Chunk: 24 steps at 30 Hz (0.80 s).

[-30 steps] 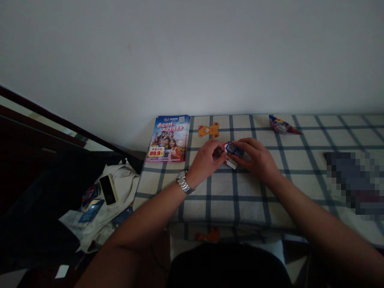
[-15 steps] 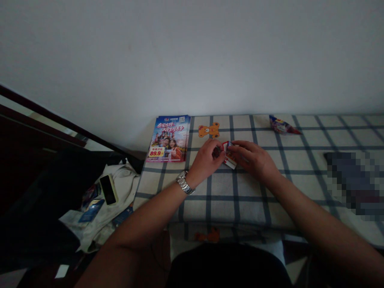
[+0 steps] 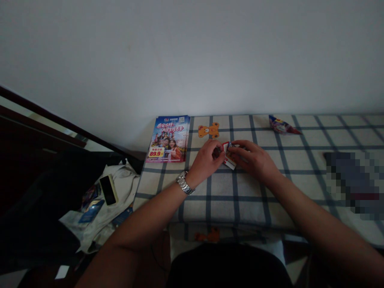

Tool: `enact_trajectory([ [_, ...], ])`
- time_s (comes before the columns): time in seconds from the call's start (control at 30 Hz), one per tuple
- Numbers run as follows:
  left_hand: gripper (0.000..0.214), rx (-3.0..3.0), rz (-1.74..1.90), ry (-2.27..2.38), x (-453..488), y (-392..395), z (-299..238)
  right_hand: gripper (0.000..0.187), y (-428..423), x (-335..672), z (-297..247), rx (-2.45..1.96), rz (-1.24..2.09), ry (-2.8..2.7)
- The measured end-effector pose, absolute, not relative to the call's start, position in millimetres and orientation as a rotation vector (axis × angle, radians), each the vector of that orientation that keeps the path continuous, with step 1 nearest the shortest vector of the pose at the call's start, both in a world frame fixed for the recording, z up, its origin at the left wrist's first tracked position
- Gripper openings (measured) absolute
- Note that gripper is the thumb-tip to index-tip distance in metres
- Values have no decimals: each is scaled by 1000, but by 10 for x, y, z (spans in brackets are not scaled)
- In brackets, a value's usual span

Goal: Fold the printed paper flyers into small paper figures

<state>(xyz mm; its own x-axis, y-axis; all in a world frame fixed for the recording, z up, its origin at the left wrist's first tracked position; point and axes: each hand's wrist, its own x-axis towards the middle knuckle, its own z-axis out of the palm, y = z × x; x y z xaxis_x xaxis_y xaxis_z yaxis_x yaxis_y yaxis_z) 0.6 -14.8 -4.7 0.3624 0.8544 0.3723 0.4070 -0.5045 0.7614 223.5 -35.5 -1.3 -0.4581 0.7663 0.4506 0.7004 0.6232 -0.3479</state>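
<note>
So both hands are working on one little folded paper, and it's sitting around the middle of the checked tablecloth (image 3: 249, 204). The left hand (image 3: 207, 157) is pinching the left edge of the folded paper (image 3: 230, 163) between thumb and forefinger, with those two making a small loop. The right hand (image 3: 255, 158) is curling over the right end, its fingertips bunching narrow and gripping the upper corner. White, red and a bit of blue are showing on the paper; it's pretty dim and half covered by fingers, so it might be a folded flyer, but I wouldn't swear to it.

A silver wristwatch (image 3: 185, 183) is circling the left wrist. Just beyond the left hand, a printed orange teddy bear (image 3: 208, 130) is showing on the cloth. Over at the far left, a stack of flyers (image 3: 168, 138) is lying with "89.9" on the top one. A folded colourful paper piece (image 3: 283, 126) is resting at the far right, near the wall (image 3: 192, 56). Down on the near left, off the table, a smartphone (image 3: 109, 189) is lying on a crumpled white bag (image 3: 124, 180).
</note>
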Motion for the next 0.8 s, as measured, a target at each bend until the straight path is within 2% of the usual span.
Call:
enact_trajectory([
  [0.23, 9, 2055, 1046, 1084, 2, -145, -48, 32, -363, 2224, 21, -1115, 167, -2248],
  [0.37, 10, 2063, 1037, 1092, -2, -145, -55, 23, -345, 2238, -4, -1095, 215, -2211],
  [0.8, 7, 2035, 1032, 1063, -11, -142, -39, 22, -359, 2267, 17, -1187, 644, -1900],
])
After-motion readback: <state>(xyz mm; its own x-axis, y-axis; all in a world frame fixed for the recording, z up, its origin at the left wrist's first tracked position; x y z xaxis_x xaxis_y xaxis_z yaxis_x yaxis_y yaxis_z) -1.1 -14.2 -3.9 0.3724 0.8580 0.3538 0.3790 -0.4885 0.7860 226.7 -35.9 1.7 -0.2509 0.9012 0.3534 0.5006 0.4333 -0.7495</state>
